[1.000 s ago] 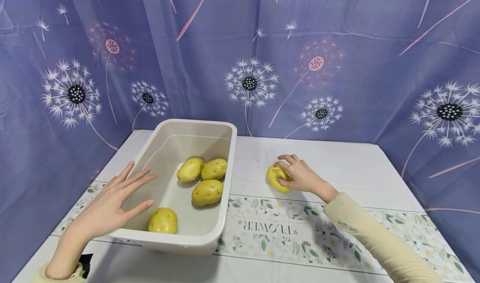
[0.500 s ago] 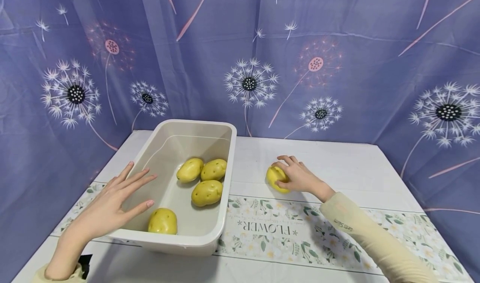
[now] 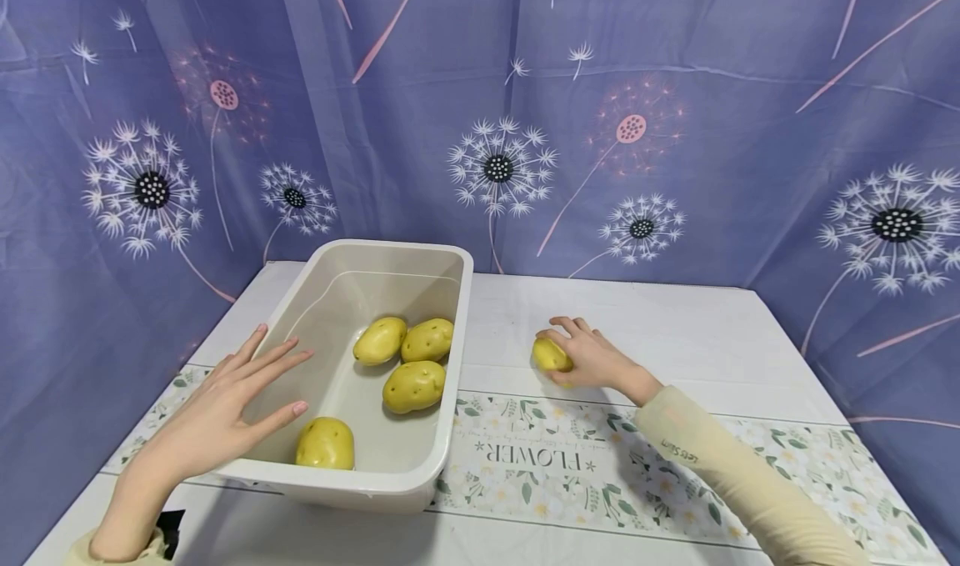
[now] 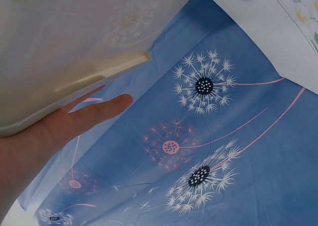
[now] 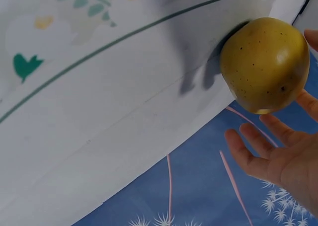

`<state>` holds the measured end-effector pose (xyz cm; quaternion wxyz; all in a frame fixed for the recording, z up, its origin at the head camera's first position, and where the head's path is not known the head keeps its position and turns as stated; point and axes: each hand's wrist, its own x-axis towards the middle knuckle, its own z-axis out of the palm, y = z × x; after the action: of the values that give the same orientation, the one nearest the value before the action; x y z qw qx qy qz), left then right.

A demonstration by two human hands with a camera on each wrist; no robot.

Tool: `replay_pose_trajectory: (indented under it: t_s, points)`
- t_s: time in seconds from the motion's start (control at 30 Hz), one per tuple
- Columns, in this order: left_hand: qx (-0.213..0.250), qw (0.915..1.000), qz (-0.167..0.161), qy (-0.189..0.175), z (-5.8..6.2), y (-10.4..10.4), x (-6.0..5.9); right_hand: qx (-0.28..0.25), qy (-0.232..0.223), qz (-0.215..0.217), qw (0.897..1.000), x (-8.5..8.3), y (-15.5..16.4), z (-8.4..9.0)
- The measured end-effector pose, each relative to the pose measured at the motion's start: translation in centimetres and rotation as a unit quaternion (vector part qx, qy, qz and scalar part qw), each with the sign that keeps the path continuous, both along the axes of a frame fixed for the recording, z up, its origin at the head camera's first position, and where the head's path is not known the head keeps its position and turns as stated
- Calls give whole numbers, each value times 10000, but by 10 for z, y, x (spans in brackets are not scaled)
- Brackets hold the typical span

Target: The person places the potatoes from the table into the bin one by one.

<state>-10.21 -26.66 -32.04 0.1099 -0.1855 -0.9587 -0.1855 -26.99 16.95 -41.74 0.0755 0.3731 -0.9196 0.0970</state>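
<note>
- Right hand [image 3: 592, 356] has closed its grip further round the loose yellow plastic potato [image 3: 550, 354] on the white counter [image 3: 675, 324], so lifting looks imminent.
- Left hand [image 3: 217, 412] stays flat and spread against the white plastic tub [image 3: 450, 433].

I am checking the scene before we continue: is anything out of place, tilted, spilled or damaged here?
Only one thing stands out: a potato lies on the table, outside the white tub that holds four others. The right hand is cupped around it. The left hand rests flat against the tub's side. The tub stands level; nothing looks spilled or damaged.
</note>
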Motion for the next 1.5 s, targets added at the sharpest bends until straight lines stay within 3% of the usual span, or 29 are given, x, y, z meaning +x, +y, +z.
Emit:
replay_pose_trajectory:
  t_s: [0.93, 1.5]
  points:
    - [31, 9999, 23, -95, 1, 1, 0, 268, -395, 195, 9987, 2, -5, -5]
    - [-6, 10000, 5, -25, 2, 1, 0, 271, -188, 331, 9989, 0, -6, -8]
